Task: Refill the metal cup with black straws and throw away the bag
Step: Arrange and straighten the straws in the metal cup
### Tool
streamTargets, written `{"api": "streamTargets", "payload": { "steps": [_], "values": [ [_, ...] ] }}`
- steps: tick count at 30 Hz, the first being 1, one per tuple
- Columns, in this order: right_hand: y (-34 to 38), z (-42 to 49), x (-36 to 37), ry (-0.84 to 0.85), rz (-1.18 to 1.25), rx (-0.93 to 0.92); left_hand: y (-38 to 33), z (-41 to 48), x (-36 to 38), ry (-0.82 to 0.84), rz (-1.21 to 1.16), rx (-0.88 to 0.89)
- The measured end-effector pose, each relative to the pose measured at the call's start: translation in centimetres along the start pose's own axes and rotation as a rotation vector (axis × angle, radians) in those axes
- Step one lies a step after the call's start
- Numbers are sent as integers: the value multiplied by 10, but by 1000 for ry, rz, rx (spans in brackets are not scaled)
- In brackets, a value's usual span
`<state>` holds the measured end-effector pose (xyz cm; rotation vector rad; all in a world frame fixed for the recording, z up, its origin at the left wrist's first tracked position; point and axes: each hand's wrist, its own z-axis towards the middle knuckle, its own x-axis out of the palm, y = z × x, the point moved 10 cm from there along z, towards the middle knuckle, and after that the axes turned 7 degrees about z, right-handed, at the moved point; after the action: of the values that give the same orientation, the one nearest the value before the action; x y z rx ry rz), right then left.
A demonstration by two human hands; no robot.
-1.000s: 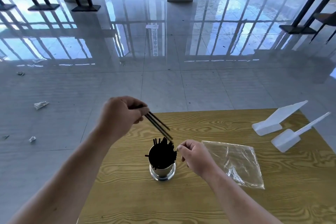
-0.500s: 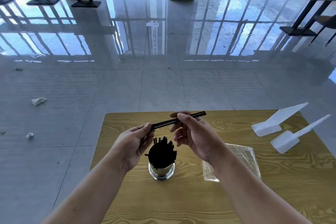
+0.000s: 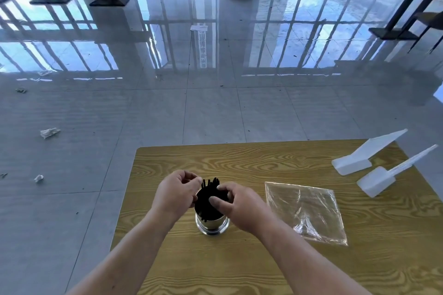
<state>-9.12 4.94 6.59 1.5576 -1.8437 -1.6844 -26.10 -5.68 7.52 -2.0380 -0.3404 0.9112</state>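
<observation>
Hands dropped onto cup (image 3: 212, 223); straws (image 3: 209, 185) held above now in bundle. Right hand (image 3: 236, 203) fingers curl round straws, thumb pressing, likely levelling tops. Left hand (image 3: 176, 195) fingers curled at rim, grip unclear, probably steadying. Bag (image 3: 309, 211) flat on desk (image 3: 239, 160) right of cup, awaiting disposal.

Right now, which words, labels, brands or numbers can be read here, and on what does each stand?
None can be read.
A column of characters mirrored in the floor is too blurred.
The white stands, the bag and the metal cup show no print.
</observation>
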Motion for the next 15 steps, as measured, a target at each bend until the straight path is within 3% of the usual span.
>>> {"api": "streamTargets", "payload": {
  "steps": [4,6,11,15],
  "values": [
    [-27,2,-29,-215,142,30,-13,-12,27,75,449,195],
    [-46,3,-32,-235,193,83,-17,-20,50,152,618,278],
    [-80,2,-6,-45,288,303,-24,-29,95,195,914,423],
    [-76,0,17,85,408,320,-30,-27,108,159,1051,459]
  ]
}}
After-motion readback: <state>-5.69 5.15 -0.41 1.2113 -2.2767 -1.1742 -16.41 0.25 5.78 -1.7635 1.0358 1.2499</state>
